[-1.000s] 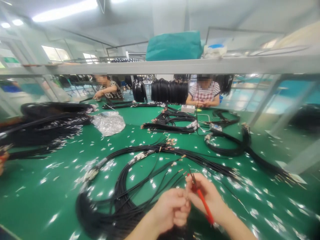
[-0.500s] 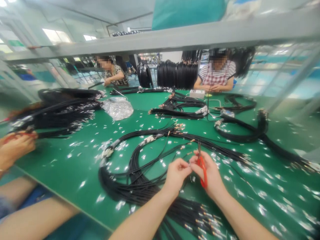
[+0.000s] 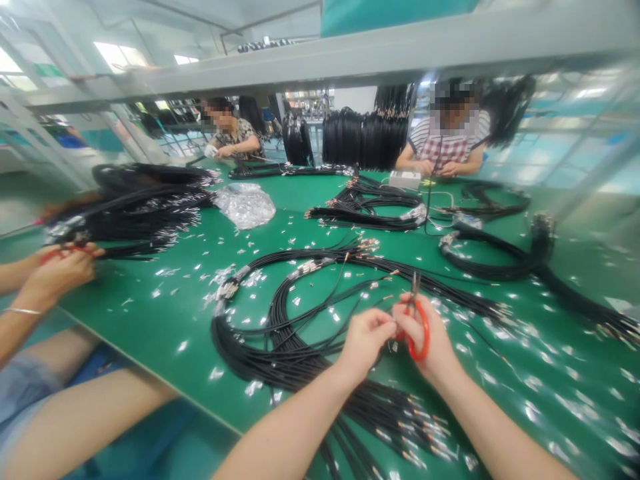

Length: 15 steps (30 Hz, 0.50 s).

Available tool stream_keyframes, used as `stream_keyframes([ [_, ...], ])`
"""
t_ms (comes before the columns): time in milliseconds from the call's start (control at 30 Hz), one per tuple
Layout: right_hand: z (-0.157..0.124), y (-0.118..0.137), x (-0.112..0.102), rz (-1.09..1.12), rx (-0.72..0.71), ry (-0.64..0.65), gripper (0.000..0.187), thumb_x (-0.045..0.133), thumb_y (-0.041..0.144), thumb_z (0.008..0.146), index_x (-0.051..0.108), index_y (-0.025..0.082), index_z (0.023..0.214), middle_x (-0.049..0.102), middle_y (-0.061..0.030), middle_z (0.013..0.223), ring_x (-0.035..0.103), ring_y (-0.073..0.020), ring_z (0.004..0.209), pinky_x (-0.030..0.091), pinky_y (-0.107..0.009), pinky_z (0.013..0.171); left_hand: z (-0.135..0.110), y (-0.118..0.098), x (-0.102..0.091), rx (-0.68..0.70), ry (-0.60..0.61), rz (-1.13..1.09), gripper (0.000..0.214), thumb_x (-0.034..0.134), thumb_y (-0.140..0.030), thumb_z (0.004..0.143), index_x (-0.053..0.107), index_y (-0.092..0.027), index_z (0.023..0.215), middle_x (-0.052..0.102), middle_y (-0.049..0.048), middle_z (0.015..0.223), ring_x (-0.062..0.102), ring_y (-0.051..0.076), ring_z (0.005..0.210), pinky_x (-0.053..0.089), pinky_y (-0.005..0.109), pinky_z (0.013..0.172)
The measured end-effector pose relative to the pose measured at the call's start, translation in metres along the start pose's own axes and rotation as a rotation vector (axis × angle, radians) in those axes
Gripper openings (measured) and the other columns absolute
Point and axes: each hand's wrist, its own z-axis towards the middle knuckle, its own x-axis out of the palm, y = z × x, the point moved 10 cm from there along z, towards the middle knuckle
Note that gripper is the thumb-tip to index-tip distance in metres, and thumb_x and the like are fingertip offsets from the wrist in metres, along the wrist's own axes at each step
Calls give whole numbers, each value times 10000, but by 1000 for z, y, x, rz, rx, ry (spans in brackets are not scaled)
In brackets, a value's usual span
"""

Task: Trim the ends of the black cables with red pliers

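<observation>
My right hand (image 3: 440,343) is closed on a pair of scissors with red handles (image 3: 425,341), their blades pointing up and away from me. My left hand (image 3: 367,340) is pinched shut, its fingertips meeting those of my right hand. What lies in that pinch is too small and blurred to make out. Under and around my forearms spreads a looped bundle of black cables (image 3: 245,357). Its near ends (image 3: 415,427) show pale and copper-coloured tips. A second curved bundle (image 3: 285,320) lies inside the loop, and loose cable ends pass behind my hands.
Small pale scraps litter the green table (image 3: 165,320). A clear plastic bag (image 3: 246,205) and more cable bundles (image 3: 370,219) lie farther back. At left, a co-worker's hands (image 3: 63,273) hold red-handled scissors beside a cable pile (image 3: 145,213). A grey shelf beam (image 3: 300,73) crosses above.
The whole view has shifted slightly right and up. My right hand has turned the scissors a little, so the red finger loop shows more fully. Both hands stay together.
</observation>
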Motion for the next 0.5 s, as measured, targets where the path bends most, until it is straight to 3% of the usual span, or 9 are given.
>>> stream_keyframes([
  [200,0,-3,5,1,9,19,319,600,237,679,425,229,945,489,70,663,465,-78,430,383,-220,407,-2,13,11,-88,111,-122,223,629,-327,662,544,-121,655,500,-18,526,447,70,456,293,217,476],
  [400,8,14,-14,-464,-159,92,351,700,328,629,525,203,907,553,23,707,513,-124,600,443,-266,576,3,13,-1,-159,65,-334,284,688,-324,631,484,-148,718,484,-39,554,412,55,417,258,191,403],
  [500,7,15,-17,-646,-196,196,364,699,318,632,553,208,947,598,-6,778,539,-149,642,460,-278,599,5,10,-1,-214,120,-470,266,698,-265,628,481,-134,706,491,-21,583,424,51,458,232,169,401],
])
